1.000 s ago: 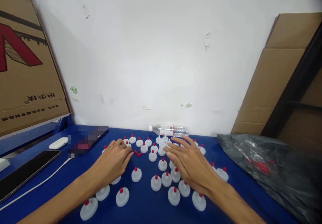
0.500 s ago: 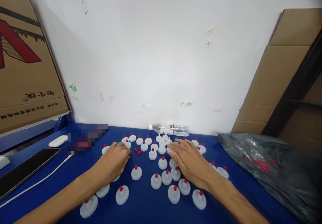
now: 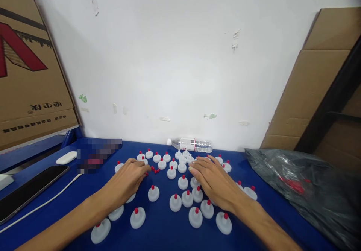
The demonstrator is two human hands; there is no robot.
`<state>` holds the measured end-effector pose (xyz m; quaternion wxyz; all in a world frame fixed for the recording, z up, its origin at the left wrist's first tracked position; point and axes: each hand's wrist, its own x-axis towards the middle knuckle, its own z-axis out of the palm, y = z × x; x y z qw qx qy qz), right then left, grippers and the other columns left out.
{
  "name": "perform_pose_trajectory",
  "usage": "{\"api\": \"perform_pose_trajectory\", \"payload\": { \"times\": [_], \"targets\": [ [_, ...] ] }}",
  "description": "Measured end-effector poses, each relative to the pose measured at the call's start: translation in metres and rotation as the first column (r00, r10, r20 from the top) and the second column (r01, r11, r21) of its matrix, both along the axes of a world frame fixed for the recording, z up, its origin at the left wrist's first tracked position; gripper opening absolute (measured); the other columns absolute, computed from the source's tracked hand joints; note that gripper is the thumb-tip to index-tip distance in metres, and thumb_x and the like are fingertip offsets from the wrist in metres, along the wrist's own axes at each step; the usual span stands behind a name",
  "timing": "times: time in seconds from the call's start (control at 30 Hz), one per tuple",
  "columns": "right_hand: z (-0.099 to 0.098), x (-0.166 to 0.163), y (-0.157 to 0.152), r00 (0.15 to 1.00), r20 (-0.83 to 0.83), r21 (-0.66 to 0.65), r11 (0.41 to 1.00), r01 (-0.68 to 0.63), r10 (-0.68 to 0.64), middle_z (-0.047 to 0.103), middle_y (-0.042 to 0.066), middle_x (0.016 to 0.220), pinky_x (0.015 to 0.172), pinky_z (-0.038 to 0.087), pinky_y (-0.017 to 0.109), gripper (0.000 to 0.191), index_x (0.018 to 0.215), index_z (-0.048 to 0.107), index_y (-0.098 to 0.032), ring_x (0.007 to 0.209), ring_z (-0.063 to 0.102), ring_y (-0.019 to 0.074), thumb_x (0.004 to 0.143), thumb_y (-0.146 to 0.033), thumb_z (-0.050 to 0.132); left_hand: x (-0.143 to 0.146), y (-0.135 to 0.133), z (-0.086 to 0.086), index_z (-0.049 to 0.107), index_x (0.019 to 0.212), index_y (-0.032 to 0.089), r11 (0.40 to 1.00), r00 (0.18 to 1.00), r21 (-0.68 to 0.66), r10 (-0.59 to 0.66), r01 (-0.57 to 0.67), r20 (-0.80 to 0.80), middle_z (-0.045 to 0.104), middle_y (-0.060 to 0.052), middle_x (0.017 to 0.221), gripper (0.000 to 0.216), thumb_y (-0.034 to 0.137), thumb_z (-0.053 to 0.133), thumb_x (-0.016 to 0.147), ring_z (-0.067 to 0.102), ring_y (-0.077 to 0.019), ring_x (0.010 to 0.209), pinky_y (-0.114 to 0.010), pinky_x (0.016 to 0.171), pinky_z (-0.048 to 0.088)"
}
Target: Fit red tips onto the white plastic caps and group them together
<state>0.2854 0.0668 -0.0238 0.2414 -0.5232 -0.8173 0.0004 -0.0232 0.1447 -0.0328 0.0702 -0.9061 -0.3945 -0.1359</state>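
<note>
Many white round nozzle lids stand on the blue table; most carry small red caps on their tips, such as the near lid (image 3: 137, 218). Several bare white lids (image 3: 182, 167) cluster at the back centre. Loose red caps (image 3: 155, 170) lie in a small pile. Beside that pile, my left hand (image 3: 130, 175) has its fingers drawn together, with a bit of red cap showing at the fingertips. My right hand (image 3: 210, 175) is stretched palm-down over lids to the right of the cluster, fingers extended; what lies beneath the palm is hidden.
A clear plastic bottle (image 3: 193, 145) lies along the wall. On the left are a phone (image 3: 34, 190), a white case (image 3: 66, 157), a cable (image 3: 50, 200) and a large carton (image 3: 31, 81). A grey plastic bag (image 3: 282, 175) covers the right side.
My left hand's fingertips have reached slightly right, toward the loose red caps, and red now shows at them. My right hand has barely moved.
</note>
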Motion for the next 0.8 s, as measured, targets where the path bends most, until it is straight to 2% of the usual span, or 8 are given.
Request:
{"api": "perform_pose_trajectory", "payload": {
  "times": [0.07,0.13,0.2,0.27,0.4,0.57,0.67,0.8],
  "targets": [
    [0.005,-0.001,-0.002,0.999,-0.038,0.092,0.996,0.007,-0.004,0.072,0.005,0.117,0.112,0.039,0.052,0.036,0.118,0.068,-0.025,0.12,0.062,0.0239,0.109,-0.039,0.037,0.0,-0.001,0.005,0.07,0.109,0.024,1.0,0.999,0.0,0.006,-0.006,0.046,0.072,-0.01,0.103,0.033,0.015,0.04,0.1,0.067,-0.028,0.096,-0.039,0.082,0.051],
    [0.009,-0.003,-0.005,0.997,-0.07,0.178,0.983,0.04,-0.028,0.071,0.006,0.112,0.097,0.05,0.044,0.03,0.115,0.067,-0.024,0.106,0.066,0.0235,0.106,-0.043,0.046,0.002,-0.004,0.011,0.068,0.113,0.024,1.0,0.994,0.011,0.006,-0.007,0.112,0.07,-0.01,0.11,0.033,0.02,0.038,0.102,0.067,-0.0292,0.098,-0.038,0.08,0.052],
    [0.011,-0.006,-0.007,0.997,-0.067,0.256,0.965,0.051,-0.035,0.068,0.007,0.11,0.081,0.054,0.04,0.026,0.114,0.065,-0.023,0.093,0.066,0.0225,0.104,-0.041,0.049,0.006,-0.009,0.016,0.067,0.115,0.025,0.999,0.984,0.027,-0.033,0.028,0.177,0.069,-0.009,0.111,0.032,0.022,0.037,0.104,0.067,-0.0275,0.095,-0.037,0.079,0.053],
    [0.011,-0.011,-0.009,1.0,-0.028,0.311,0.95,0.007,0.002,0.065,0.007,0.111,0.073,0.055,0.036,0.022,0.117,0.062,-0.022,0.085,0.066,0.02,0.105,-0.031,0.045,0.01,-0.015,0.02,0.066,0.118,0.026,0.994,0.97,0.033,-0.107,0.102,0.218,0.067,-0.008,0.112,0.031,0.022,0.037,0.105,0.067,-0.0239,0.093,-0.034,0.079,0.054],
    [0.008,-0.022,-0.012,0.987,0.101,0.38,0.912,-0.156,0.127,0.067,0.009,0.115,0.082,0.056,0.038,0.027,0.129,0.055,-0.02,0.098,0.068,0.0219,0.105,-0.018,0.041,0.015,-0.026,0.018,0.057,0.132,0.028,0.963,0.927,0.082,-0.271,0.258,0.259,0.063,-0.006,0.118,0.032,0.017,0.04,0.106,0.066,-0.0176,0.097,-0.028,0.08,0.054],
    [0.005,-0.034,-0.017,0.968,0.128,0.42,0.872,-0.252,0.218,0.068,0.011,0.118,0.088,0.058,0.039,0.041,0.143,0.044,-0.017,0.105,0.067,0.0231,0.103,-0.021,0.05,0.015,-0.034,0.012,0.048,0.144,0.027,0.909,0.87,0.194,-0.412,0.37,0.271,0.063,-0.007,0.118,0.045,0.009,0.05,0.102,0.063,-0.018,0.104,-0.028,0.086,0.054],
    [0.005,-0.039,-0.021,0.961,0.119,0.464,0.841,-0.277,0.251,0.069,0.01,0.116,0.088,0.058,0.037,0.043,0.142,0.045,-0.016,0.102,0.067,0.0219,0.101,-0.018,0.055,0.017,-0.04,0.011,0.048,0.143,0.022,0.859,0.808,0.209,-0.511,0.468,0.293,0.064,-0.009,0.116,0.049,0.0,0.051,0.098,0.061,-0.0186,0.105,-0.031,0.09,0.053],
    [0.005,-0.045,-0.023,0.949,0.092,0.506,0.807,-0.305,0.301,0.071,0.009,0.111,0.087,0.059,0.035,0.036,0.137,0.05,-0.015,0.1,0.068,0.0202,0.101,-0.016,0.055,0.021,-0.049,0.017,0.053,0.135,0.019,0.83,0.764,0.214,-0.558,0.515,0.325,0.066,-0.008,0.106,0.042,-0.001,0.049,0.098,0.064,-0.0178,0.095,-0.029,0.082,0.054]
  ]
}}
